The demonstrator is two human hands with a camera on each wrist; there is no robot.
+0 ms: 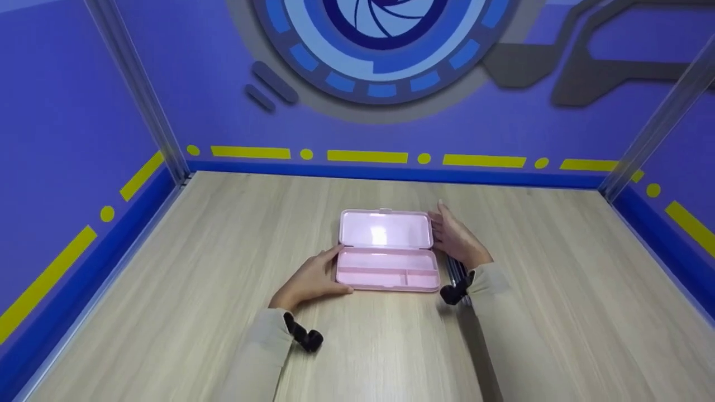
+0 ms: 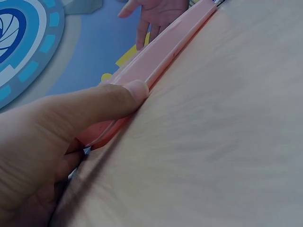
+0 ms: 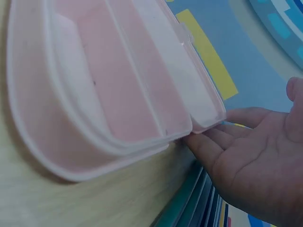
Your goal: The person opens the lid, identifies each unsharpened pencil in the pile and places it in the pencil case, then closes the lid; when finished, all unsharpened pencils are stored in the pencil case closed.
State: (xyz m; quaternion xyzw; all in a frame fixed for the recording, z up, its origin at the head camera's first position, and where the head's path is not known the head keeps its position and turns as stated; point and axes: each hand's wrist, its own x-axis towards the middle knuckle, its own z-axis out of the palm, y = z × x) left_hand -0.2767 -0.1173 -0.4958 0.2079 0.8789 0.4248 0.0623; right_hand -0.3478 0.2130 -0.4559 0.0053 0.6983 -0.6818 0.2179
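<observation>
A pink pencil case [image 1: 371, 277] lies on the table with its lid [image 1: 357, 229] laid back toward the rear wall. Its base has one long compartment and smaller divided ones, with nothing seen in them. My left hand [image 1: 313, 279] grips the left end of the base; in the left wrist view the thumb [image 2: 109, 101] presses along the front side. At the right end of the lid, my right hand [image 1: 455, 237] touches the edge with extended fingers. The right wrist view shows those fingers [image 3: 208, 146] at and partly beneath the lid's corner, palm turned up.
Several dark pencils or pens [image 1: 455, 271] lie beside the case's right end, partly hidden under my right wrist; green and dark barrels [image 3: 191, 201] show in the right wrist view. Blue-purple panels [image 1: 357, 134] wall in the wooden table [image 1: 223, 234] at the back and sides.
</observation>
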